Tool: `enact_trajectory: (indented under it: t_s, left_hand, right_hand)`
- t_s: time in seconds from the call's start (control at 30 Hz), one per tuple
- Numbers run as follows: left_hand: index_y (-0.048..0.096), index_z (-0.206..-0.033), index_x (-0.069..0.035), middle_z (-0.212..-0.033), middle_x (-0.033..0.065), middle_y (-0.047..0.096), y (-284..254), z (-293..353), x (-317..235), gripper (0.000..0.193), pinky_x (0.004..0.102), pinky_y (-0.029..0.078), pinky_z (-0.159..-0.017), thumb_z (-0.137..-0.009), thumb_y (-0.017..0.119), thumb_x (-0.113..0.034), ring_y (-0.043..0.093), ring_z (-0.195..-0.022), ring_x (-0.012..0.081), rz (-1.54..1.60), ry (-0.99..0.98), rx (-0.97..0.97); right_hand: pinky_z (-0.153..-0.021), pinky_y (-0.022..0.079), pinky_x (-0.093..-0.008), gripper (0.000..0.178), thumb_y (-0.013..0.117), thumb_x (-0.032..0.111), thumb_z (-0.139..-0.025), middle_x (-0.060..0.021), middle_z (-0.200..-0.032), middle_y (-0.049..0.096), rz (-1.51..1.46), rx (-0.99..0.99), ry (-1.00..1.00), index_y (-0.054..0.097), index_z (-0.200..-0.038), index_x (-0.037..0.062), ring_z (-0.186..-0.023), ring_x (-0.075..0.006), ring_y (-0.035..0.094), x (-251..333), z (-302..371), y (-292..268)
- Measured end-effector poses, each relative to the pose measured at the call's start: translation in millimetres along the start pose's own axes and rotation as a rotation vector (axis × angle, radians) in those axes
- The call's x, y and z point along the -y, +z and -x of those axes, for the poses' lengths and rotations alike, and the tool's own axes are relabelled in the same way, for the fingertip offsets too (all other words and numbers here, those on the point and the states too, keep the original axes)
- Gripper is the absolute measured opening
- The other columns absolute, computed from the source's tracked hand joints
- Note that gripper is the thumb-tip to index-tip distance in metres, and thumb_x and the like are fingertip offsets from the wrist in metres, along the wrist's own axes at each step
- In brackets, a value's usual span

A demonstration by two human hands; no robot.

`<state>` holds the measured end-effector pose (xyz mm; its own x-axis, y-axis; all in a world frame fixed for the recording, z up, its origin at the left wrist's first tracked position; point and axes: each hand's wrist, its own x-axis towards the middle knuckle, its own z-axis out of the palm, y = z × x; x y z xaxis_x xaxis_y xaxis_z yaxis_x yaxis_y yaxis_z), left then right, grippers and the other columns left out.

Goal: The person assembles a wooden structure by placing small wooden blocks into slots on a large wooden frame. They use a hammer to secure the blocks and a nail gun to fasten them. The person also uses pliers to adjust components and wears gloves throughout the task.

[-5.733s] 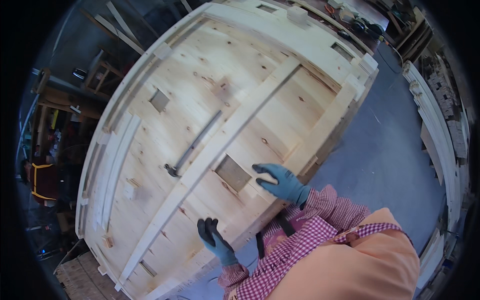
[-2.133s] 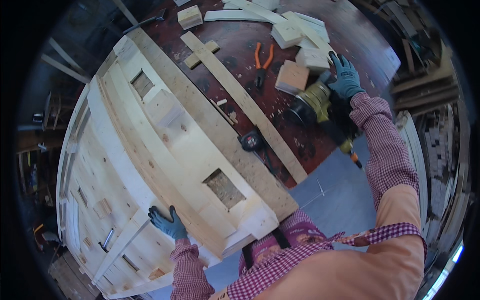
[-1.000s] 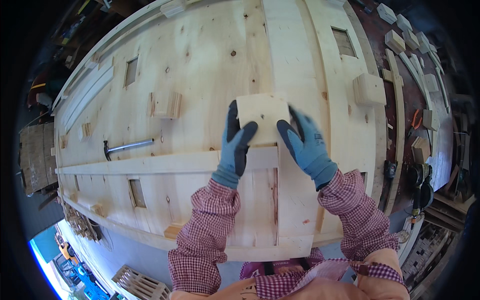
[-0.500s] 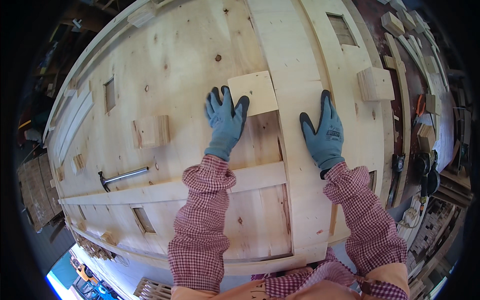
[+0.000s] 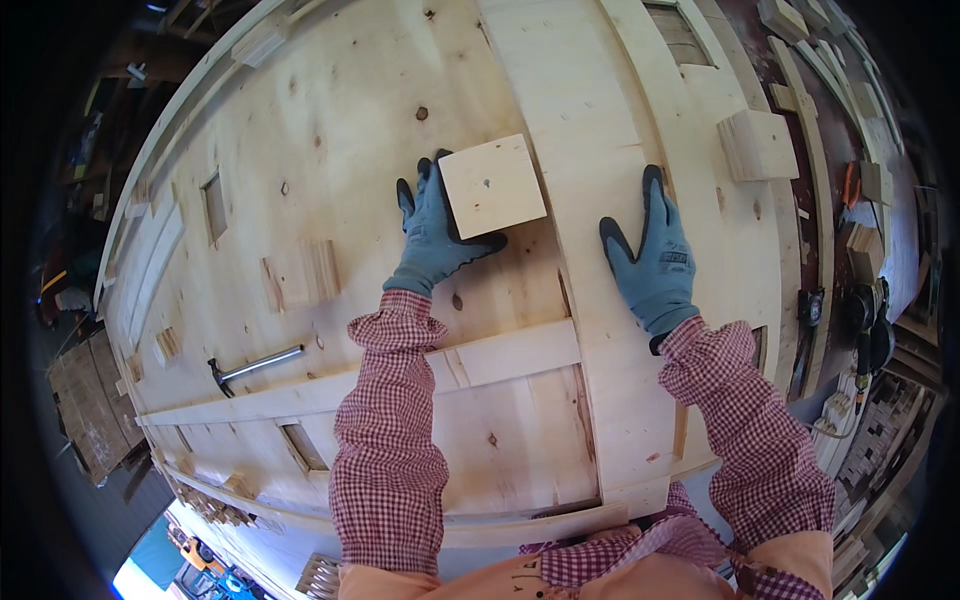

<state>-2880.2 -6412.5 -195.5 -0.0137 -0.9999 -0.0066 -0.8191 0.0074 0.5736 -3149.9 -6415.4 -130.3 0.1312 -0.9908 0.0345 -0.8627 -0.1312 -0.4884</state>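
Observation:
A square pale wooden block [image 5: 497,185] with a small dark knot on its top sits on the plywood panel [image 5: 370,190], beside a wide flat plank [image 5: 590,200]. Against its left side lies my left hand [image 5: 432,232] in a blue and black work glove, gripping it. The thumb runs along the block's near edge, while the fingers are partly hidden behind its left edge. My right hand [image 5: 655,262], gloved the same way, rests on the wide plank with fingers stretched out and thumb apart, holding nothing.
Another block [image 5: 305,275] and a hammer [image 5: 258,367] lie on the panel to the left. A block [image 5: 757,146] stands at the right. A cross batten [image 5: 510,355] runs in front of me. Orange-handled pliers [image 5: 851,185] and wood offcuts lie at the far right.
My left hand has shifted from the block's corner to its left side, with the thumb now along the near edge. The block has turned slightly; the view has shifted a little.

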Motion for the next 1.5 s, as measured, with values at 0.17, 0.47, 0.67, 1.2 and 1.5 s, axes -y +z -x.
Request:
enact_trajectory:
  t_s: [0.17, 0.47, 0.67, 1.2, 1.5]
  left_hand:
    - [0.031, -0.136, -0.009, -0.137, 0.0113, 0.039, 10.7, -4.0, 3.6, 0.109, 0.0555, 0.004, -0.109, -0.049, 0.083, -0.048, 0.02, -0.137, 0.0337, -0.069, 0.05, 0.027]
    - [0.035, -0.133, -0.009, -0.136, 0.0112, 0.04, 19.6, -2.5, 3.5, 0.104, 0.0533, 0.006, -0.11, -0.05, 0.079, -0.053, 0.025, -0.135, 0.0331, -0.163, 0.051, -0.012]
    - [0.034, -0.135, -0.008, -0.139, 0.0176, 0.034, 30.4, -3.9, -0.6, 0.102, 0.054, 0.005, -0.109, -0.053, 0.078, -0.05, 0.022, -0.135, 0.0366, -0.297, 0.023, 0.015]
    - [0.032, -0.137, -0.007, -0.143, 0.02, 0.028, 37.6, -2.6, 3.4, 0.103, 0.054, 0.005, -0.11, -0.055, 0.077, -0.049, 0.017, -0.136, 0.0379, -0.27, 0.045, 0.048]
    - [0.028, -0.139, -0.004, -0.143, 0.02, 0.027, 25.4, -5.0, -1.8, 0.105, 0.0537, 0.008, -0.11, -0.058, 0.074, -0.052, 0.019, -0.136, 0.0371, -0.286, -0.029, 0.115]
  right_hand:
    - [-0.097, 0.04, -0.0391, 0.078, 0.062, 0.032, -0.082, -0.023, -0.134, 0.039, 0.014, -0.001, 0.005, 0.022, -0.141, 0.0024, -0.117, -0.0361, 0.046, -2.1, 0.7, 0.9]
    - [-0.095, 0.041, -0.0399, 0.079, 0.062, 0.032, -0.083, -0.0237, -0.134, 0.039, 0.023, -0.004, 0.003, 0.02, -0.142, 0.003, -0.116, -0.0364, 0.047, -0.6, 1.1, 2.3]
    - [-0.096, 0.041, -0.0397, 0.079, 0.061, 0.033, -0.083, -0.0242, -0.134, 0.038, 0.056, 0.012, 0.008, 0.019, -0.142, 0.0026, -0.117, -0.0369, 0.046, -1.0, 1.6, 4.0]
    - [-0.098, 0.04, -0.0391, 0.077, 0.06, 0.032, -0.084, -0.0242, -0.137, 0.035, 0.048, 0.009, 0.017, 0.02, -0.142, 0.0013, -0.12, -0.0372, 0.044, -1.1, 1.7, 2.4]
    - [-0.102, 0.035, -0.0392, 0.073, 0.059, 0.029, -0.085, -0.0244, -0.136, 0.036, 0.011, -0.036, -0.04, 0.022, -0.141, 0.0013, -0.123, -0.039, 0.039, 6.0, -0.7, 5.1]
